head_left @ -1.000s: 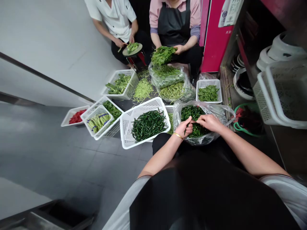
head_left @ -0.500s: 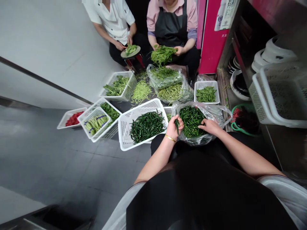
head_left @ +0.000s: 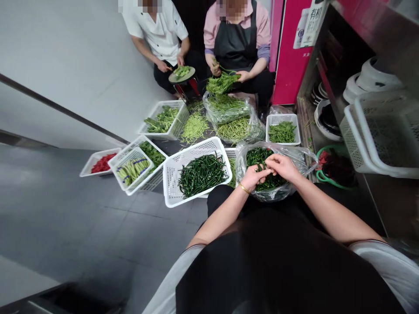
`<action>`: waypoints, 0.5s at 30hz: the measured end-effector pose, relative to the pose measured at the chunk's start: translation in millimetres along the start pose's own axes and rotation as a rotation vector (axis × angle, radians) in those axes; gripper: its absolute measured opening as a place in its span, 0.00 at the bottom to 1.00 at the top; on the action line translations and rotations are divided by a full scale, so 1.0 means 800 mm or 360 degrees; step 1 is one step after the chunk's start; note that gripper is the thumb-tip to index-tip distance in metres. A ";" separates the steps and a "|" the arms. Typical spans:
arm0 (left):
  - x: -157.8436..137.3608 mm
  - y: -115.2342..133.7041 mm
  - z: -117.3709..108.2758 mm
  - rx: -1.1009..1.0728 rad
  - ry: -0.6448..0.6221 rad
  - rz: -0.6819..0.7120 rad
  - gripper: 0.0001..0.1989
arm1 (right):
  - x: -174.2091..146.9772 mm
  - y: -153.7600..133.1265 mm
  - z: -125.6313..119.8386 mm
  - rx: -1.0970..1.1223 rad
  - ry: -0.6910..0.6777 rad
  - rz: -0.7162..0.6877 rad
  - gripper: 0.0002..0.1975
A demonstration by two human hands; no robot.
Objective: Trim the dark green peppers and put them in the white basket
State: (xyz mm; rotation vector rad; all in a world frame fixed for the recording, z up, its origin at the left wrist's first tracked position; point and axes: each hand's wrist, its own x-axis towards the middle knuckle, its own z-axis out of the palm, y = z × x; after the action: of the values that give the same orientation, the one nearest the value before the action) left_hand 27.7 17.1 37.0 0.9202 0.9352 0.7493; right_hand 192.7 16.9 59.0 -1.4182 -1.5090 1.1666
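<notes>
My left hand [head_left: 255, 177], with a gold bangle at its wrist, is closed around green chili peppers [head_left: 260, 167] above a clear plastic bag [head_left: 241, 162]. Against its fingertips, my right hand [head_left: 283, 166] makes a pinch; whatever sits between those fingers is too small to make out. More green chilies [head_left: 258, 154] fill the bag, which rests at my lap, and both hands cover part of them. To the left stands a white basket [head_left: 170, 171] with a heap of dark green chilies [head_left: 203, 175] in it.
Farther left are baskets with bundled green stalks [head_left: 132, 171] and red peppers [head_left: 104, 162]. Two people sit opposite, handling greens; one works over a small round stool [head_left: 182, 76]. A bag of stalks [head_left: 234, 128] lies ahead. Metal shelving [head_left: 369, 192] borders the right.
My left hand has moved right over the bag, and my right hand has come in to meet it at the fingertips. Opposite, one person has raised a hand with a stalk.
</notes>
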 end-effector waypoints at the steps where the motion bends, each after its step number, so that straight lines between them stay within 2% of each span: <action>1: 0.000 0.000 -0.001 -0.0107 0.0000 0.0004 0.21 | -0.004 0.005 0.002 0.0108 -0.0004 0.0036 0.22; 2: 0.000 0.001 -0.004 -0.0233 0.0008 0.0007 0.22 | -0.008 0.011 0.003 0.0176 -0.0052 0.0081 0.23; 4: -0.001 0.001 -0.011 -0.0420 0.0030 -0.0001 0.23 | -0.018 0.023 0.006 0.0217 -0.0294 0.0186 0.26; 6: -0.004 -0.001 -0.018 -0.0452 0.0048 -0.0011 0.22 | -0.029 0.032 0.010 0.0245 -0.0510 0.0258 0.27; 9: -0.013 -0.008 -0.024 -0.0344 0.0061 -0.0007 0.22 | -0.050 0.037 0.020 0.0244 -0.0584 0.0247 0.27; 11: -0.023 -0.015 -0.025 -0.0281 0.0053 -0.0010 0.22 | -0.065 0.034 0.027 0.0046 -0.0587 0.0177 0.26; 13: -0.031 -0.020 -0.026 -0.0241 0.0000 -0.0042 0.22 | -0.080 0.028 0.034 -0.0367 -0.0609 0.0010 0.25; 15: -0.036 -0.022 -0.027 -0.0160 -0.0088 -0.0087 0.22 | -0.093 0.019 0.037 -0.0866 -0.0745 -0.0211 0.21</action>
State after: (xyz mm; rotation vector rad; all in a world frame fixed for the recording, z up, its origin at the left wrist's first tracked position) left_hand -1.4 -7.9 24.3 0.8203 0.8630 0.7147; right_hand 177.5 -60.8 40.5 -1.4046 -2.3484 1.0998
